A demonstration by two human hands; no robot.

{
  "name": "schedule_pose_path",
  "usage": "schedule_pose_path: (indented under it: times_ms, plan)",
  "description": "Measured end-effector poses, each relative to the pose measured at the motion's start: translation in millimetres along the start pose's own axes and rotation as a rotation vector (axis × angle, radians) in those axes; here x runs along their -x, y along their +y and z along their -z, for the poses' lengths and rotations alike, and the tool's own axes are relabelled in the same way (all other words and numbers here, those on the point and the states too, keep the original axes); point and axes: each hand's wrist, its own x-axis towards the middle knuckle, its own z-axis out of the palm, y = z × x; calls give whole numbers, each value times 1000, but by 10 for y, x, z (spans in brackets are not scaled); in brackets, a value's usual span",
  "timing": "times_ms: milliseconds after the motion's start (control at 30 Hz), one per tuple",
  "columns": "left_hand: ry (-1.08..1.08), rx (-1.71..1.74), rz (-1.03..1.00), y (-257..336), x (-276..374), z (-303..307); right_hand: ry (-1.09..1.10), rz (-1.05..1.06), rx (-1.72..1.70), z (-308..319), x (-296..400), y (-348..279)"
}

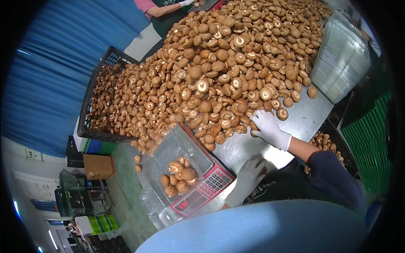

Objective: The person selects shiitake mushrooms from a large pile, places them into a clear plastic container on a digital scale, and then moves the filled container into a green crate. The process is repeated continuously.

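Observation:
My right hand (pixel 268 129), in a white glove, has its fingers around a brown mushroom (pixel 254 129) at the near edge of a large mushroom heap (pixel 218 72). Lower down, close to my apron, is my gloved left hand (pixel 248 177); a dark, partly hidden mushroom (pixel 263 170) shows by its fingers, and its grip cannot be made out. Left of that hand stands a red digital scale (pixel 205 189) with a lit display. On the scale rests a clear plastic tray (pixel 158 170), with several brown mushrooms (pixel 183 176) lying together inside.
Stacked clear trays (pixel 343 57) stand at the right table edge. A black crate (pixel 85 107) holds small mushrooms at the left. Another mushroom-filled crate (pixel 346 159) is below right, beside green crates (pixel 368 142). Across the heap, a co-worker's gloved hand (pixel 186 3) is near another scale (pixel 218 4).

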Motion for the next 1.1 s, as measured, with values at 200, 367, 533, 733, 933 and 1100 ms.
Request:
schedule_pose_path:
  times_ms: [200,367,533,733,933,1100]
  plan:
    - [75,184,177,-187,-114,-300,38,-423,-1403,197,-59,138]
    - [37,157,145,-172,-77,-198,-81,-328,-1361,93,-363,74]
    - [-196,-12,238,60,302,-106,-149,126,-104,-139,-551,-184]
    - [53,-159,279,-47,539,-332,-103,145,-219,-165,-538,-128]
    - [442,-517,343,-203,-399,283,-147,-419,-1560,244,-256,-57]
    - [195,-640,864,-905,-1121,525,-194,-479,-1930,214,-105,172]
